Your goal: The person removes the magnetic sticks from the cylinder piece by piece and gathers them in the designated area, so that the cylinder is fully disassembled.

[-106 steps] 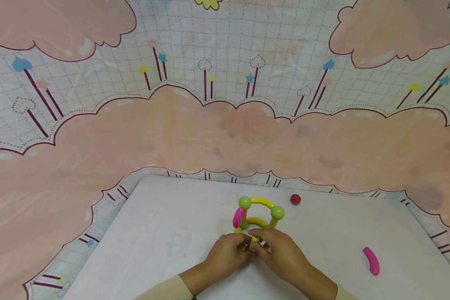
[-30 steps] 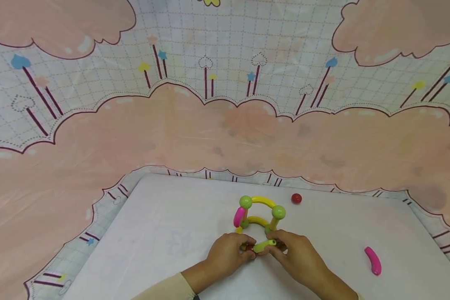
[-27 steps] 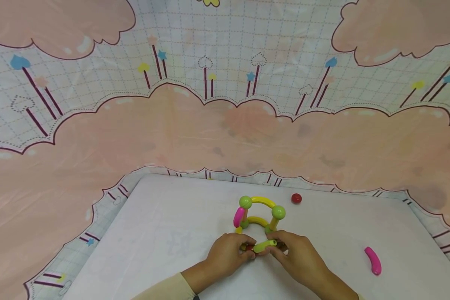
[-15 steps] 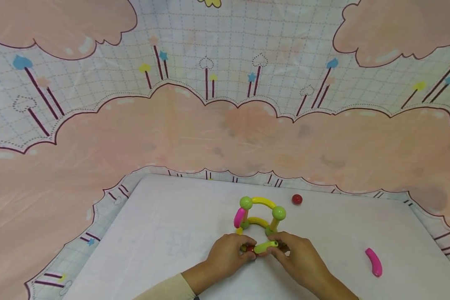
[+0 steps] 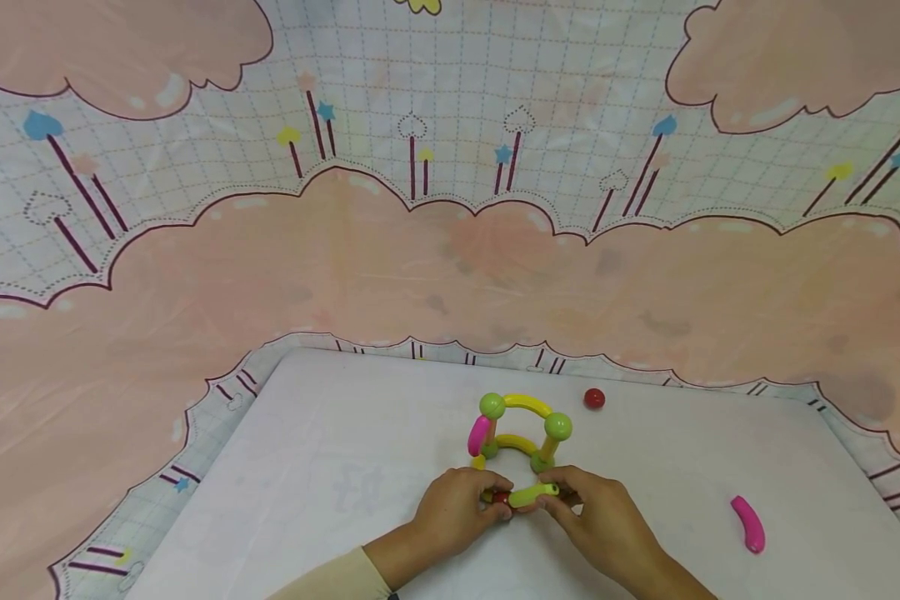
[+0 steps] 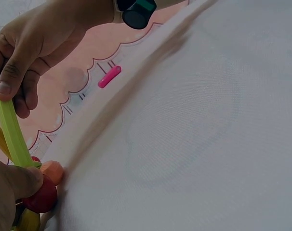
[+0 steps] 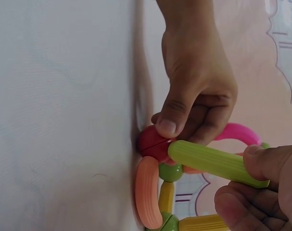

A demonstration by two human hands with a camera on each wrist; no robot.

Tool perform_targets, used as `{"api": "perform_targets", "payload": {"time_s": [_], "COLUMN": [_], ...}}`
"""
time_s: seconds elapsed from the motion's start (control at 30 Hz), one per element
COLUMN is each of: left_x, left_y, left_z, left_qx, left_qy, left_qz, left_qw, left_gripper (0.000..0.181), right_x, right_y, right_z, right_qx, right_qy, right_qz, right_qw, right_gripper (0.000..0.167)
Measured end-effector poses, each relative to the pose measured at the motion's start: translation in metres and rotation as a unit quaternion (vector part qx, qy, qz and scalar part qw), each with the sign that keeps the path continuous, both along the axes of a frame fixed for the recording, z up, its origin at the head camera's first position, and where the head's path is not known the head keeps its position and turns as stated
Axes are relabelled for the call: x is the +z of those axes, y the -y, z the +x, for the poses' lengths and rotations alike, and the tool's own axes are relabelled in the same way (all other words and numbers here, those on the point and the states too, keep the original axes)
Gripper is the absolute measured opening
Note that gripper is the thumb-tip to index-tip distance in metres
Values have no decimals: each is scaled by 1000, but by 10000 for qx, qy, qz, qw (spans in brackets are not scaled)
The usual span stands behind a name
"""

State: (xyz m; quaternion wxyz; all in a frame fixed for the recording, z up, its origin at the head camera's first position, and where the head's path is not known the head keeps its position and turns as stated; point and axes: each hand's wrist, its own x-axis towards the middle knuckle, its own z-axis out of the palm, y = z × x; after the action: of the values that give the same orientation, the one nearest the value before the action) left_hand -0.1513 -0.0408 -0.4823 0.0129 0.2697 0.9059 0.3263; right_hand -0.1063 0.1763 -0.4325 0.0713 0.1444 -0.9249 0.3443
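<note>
My left hand [image 5: 453, 504] pinches a red ball [image 7: 153, 143] at the near side of a toy frame of balls and rods. My right hand [image 5: 603, 517] grips the outer end of a lime-green rod [image 5: 532, 495] between thumb and fingers. The rod's other end meets the red ball. Below it, an orange curved rod [image 7: 147, 192] also touches the ball. Green balls [image 5: 558, 427] join yellow curved rods [image 5: 527, 405] and upright rods in the frame behind my hands. A pink curved rod [image 5: 478, 436] bows out on its left. My fingers hide part of the near side.
A loose red ball [image 5: 594, 399] lies behind the frame to the right. One loose pink curved rod [image 5: 748, 525] rests farther right on the white tabletop [image 5: 307, 467]. A patterned cloth [image 5: 450, 283] rises behind the table's back edge.
Since the oldest frame, my right hand has moved right, and the lime-green rod has swung from end-on to lengthwise at the red ball. Over the last second, almost nothing has shifted.
</note>
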Motion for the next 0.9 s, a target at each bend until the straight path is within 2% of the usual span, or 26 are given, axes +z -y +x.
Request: {"api": "perform_targets", "payload": {"time_s": [0.9], "left_x": [0], "left_y": [0], "left_z": [0], "left_qx": [-73], "left_qy": [-162], "left_qz": [-13], "left_qw": [9998], "left_gripper": [28], "right_x": [-9], "right_y": [-4], "right_z": [1], "right_qx": [-151], "right_qy": [29], "right_qz": [-330], "right_qw": [9993], "right_gripper": [24]}}
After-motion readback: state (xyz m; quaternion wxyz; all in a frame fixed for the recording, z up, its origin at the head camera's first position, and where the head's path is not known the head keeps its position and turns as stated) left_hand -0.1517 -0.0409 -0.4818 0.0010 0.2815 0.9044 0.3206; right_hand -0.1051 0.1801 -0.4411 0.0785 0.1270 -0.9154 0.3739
